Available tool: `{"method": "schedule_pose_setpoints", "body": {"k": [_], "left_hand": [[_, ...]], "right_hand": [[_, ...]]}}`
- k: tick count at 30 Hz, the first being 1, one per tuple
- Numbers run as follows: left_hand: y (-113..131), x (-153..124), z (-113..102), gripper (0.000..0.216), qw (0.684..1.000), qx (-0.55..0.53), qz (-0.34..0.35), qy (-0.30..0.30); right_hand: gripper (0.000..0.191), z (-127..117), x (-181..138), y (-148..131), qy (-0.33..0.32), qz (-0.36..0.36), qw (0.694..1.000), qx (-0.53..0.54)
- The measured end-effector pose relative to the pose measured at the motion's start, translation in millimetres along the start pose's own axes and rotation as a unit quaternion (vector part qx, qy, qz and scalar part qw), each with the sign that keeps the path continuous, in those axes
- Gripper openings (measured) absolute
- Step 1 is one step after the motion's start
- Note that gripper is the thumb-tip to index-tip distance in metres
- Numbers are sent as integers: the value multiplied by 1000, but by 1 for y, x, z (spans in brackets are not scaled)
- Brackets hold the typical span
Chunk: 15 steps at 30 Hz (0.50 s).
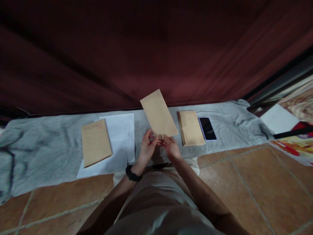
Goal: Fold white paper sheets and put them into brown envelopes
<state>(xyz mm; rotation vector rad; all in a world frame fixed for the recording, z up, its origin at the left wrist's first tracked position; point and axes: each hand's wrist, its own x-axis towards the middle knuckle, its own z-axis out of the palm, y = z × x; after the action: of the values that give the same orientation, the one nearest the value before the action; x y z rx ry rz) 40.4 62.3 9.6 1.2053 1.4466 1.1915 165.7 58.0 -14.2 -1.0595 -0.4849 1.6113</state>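
Observation:
Both of my hands hold one brown paper envelope (158, 113) by its near end, lifted off the grey cloth (49, 143) and tilted to the left. My left hand (146, 148), with a black band on its wrist, pinches the near left corner. The near right corner is pinched by my right hand (170, 147). A stack of brown envelopes (191, 127) lies on the cloth just right of my hands. One more brown envelope (96, 142) lies to the left on white paper sheets (119, 137).
A dark phone (207, 128) lies on the cloth beside the stack. A dark red curtain (146, 49) hangs behind the cloth. The floor is brown tile (244, 182). White paper (278, 119) and coloured printed sheets (293, 145) lie at the far right.

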Motion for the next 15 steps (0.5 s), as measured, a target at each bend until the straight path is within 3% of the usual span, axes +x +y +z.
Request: {"method": "schedule_pose_setpoints", "body": {"k": [4, 10, 15], "left_hand": [[-32, 6, -5, 57, 994, -62, -80, -36], [-51, 13, -13, 56, 981, -91, -160, -54], [-54, 15, -21, 61, 988, -29, -143, -43]], "right_hand": [[15, 4, -10, 16, 10, 97, 993, 73], [15, -3, -14, 24, -18, 161, 987, 12], [24, -19, -24, 17, -70, 181, 980, -44]]}}
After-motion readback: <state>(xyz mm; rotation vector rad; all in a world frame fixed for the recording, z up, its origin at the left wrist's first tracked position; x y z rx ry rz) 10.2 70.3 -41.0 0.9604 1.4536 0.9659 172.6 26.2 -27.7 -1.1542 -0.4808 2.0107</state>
